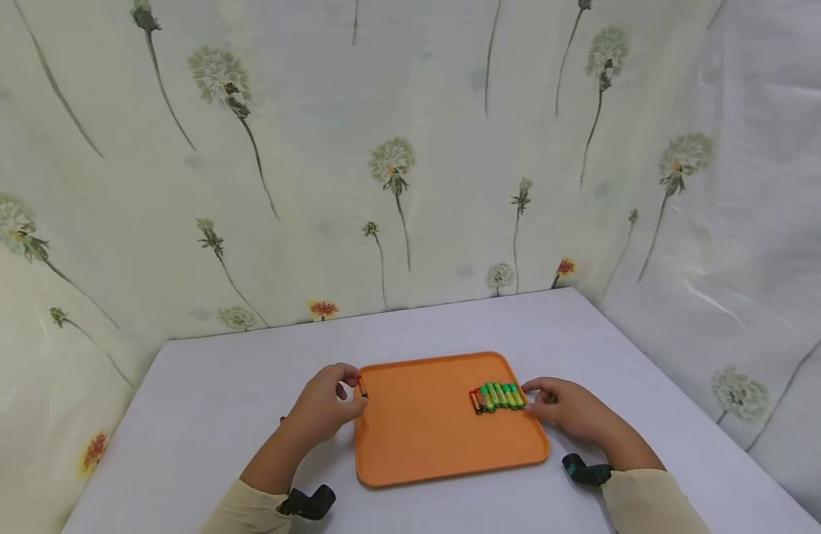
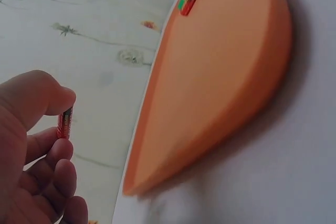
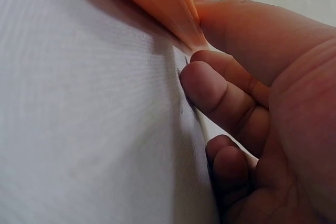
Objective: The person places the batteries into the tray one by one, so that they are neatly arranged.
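Observation:
My left hand (image 1: 322,406) pinches a small red and black battery (image 2: 64,123) end to end between thumb and index finger, by the left rim of an orange tray (image 1: 417,437). Toward the tray's right side, several green and yellow batteries (image 1: 502,395) lie side by side in a row. At the row's left end are red and dark batteries (image 1: 477,400). Beside the right rim is my right hand (image 1: 570,406), its thumb and index fingertips at the rim near the last green battery. In the right wrist view its thumb (image 3: 231,24) touches the tray's edge and the other fingers bend loosely below.
The tray lies on a white-covered table (image 1: 250,371). A small dark reddish thing (image 1: 282,420) peeks out beside my left wrist. Behind the table hangs a curtain (image 1: 303,185) with dandelion prints. A black wrist camera (image 1: 310,504) sits on my left wrist, another (image 1: 586,470) on my right.

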Available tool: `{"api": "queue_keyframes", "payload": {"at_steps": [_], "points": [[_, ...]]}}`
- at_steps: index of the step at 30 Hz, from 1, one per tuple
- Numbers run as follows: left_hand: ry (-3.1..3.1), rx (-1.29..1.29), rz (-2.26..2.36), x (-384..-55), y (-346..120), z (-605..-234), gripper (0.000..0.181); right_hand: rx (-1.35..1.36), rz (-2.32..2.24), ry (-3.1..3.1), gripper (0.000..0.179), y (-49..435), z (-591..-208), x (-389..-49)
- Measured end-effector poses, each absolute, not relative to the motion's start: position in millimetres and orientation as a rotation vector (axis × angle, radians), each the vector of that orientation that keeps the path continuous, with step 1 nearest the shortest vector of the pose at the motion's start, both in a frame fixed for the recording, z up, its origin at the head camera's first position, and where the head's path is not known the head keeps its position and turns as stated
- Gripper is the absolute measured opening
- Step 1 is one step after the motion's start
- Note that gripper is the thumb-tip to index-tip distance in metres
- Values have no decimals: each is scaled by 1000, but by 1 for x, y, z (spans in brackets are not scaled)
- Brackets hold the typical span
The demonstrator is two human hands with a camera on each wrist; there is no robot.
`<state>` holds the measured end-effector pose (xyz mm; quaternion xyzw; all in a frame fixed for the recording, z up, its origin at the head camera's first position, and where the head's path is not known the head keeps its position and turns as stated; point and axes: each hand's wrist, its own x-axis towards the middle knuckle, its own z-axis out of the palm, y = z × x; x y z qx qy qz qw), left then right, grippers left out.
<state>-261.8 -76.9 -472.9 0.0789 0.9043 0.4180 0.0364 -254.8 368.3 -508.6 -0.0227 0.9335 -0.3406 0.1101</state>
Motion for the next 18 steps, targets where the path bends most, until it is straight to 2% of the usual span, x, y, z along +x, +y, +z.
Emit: {"api": "queue_keyframes", "payload": {"at_steps": [9,18], "points": [[2670,463,1374,-284,-32,-475,39,-64,-1008,2747,48,369,-507,-255],[2557,542,1379,-297,-2,-479,38,-66,-1054,2730,47,368,-510,-253]]}}
